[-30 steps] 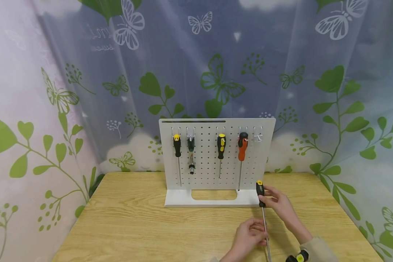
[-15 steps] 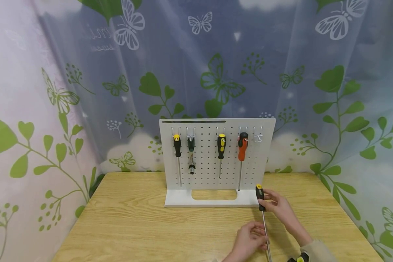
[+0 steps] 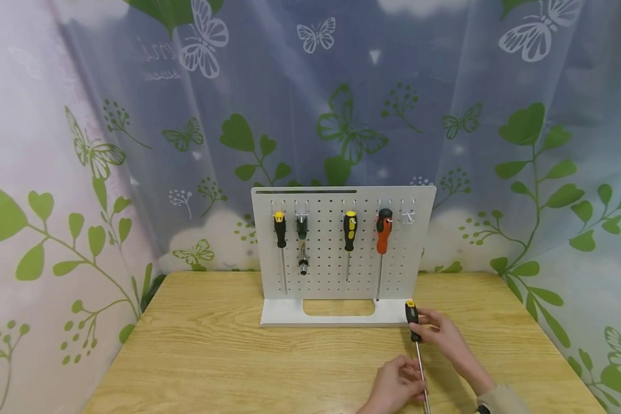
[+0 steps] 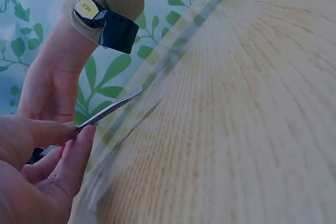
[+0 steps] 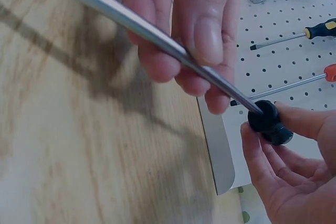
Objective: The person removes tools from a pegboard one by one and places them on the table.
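Note:
A flat-blade screwdriver [image 3: 411,323] with a black handle and yellow end cap is held tilted above the table in the head view, handle away from me. My right hand [image 3: 441,336] grips its handle between thumb and fingers. Lower down, my left hand [image 3: 395,384] pinches the metal shaft; the left wrist view shows the flat tip [image 4: 135,92] sticking out past its thumb and fingers. In the right wrist view the shaft [image 5: 152,35] runs across to the black handle [image 5: 263,116], held by the right fingertips.
Behind the hands stands a white pegboard [image 3: 321,276] on a base. Hung on it are a black-yellow screwdriver [image 3: 280,233], a ratchet wrench [image 3: 302,230], another black-yellow screwdriver [image 3: 349,233] and a red-black screwdriver [image 3: 383,236]. A metal hook [image 3: 407,217] at the right carries nothing.
The screwdriver and both hands have shifted slightly toward me, away from the pegboard. Both hands keep their hold; the hung tools have not moved.

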Motion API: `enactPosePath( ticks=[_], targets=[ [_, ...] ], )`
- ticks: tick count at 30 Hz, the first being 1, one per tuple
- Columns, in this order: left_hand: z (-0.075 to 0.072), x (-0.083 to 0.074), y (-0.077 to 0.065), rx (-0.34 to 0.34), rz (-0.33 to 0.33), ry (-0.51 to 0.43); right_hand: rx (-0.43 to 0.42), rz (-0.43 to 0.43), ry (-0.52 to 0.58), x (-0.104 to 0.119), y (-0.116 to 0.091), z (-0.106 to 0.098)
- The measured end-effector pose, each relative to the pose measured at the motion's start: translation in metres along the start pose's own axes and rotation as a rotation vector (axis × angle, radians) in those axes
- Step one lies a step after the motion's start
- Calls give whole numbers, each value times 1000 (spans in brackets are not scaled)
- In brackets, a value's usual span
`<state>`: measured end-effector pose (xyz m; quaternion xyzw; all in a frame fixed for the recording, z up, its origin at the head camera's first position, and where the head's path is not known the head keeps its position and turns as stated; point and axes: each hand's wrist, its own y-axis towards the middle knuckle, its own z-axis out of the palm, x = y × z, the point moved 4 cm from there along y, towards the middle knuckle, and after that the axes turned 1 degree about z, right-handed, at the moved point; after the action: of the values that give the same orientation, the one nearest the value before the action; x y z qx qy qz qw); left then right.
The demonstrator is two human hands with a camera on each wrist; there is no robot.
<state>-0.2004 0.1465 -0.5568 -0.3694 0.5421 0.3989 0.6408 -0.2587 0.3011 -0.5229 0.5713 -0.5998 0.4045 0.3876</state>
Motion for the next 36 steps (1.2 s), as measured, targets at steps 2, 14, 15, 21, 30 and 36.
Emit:
enactPosePath(
  ticks=[2,14,15,21,30,36],
  targets=[
    [0,1,0,8,13,10,-2,2,-9,-2,-1,0],
    [4,7,-3,13,-1,78,-15,3,-31,-10,-7,0],
    [5,6,-4,15,-2,90,-14,5,-28,-11,-7,0],
    [6,2,-9,13,-13,138,0,-6,-37,-17,-7,0],
    [6,1,-12,17,-31,191,25,-10,-58,-21,-10,1],
    [6,2,-12,-7,-43,294,66,-10,-38,-20,-14,2]
  ],
)
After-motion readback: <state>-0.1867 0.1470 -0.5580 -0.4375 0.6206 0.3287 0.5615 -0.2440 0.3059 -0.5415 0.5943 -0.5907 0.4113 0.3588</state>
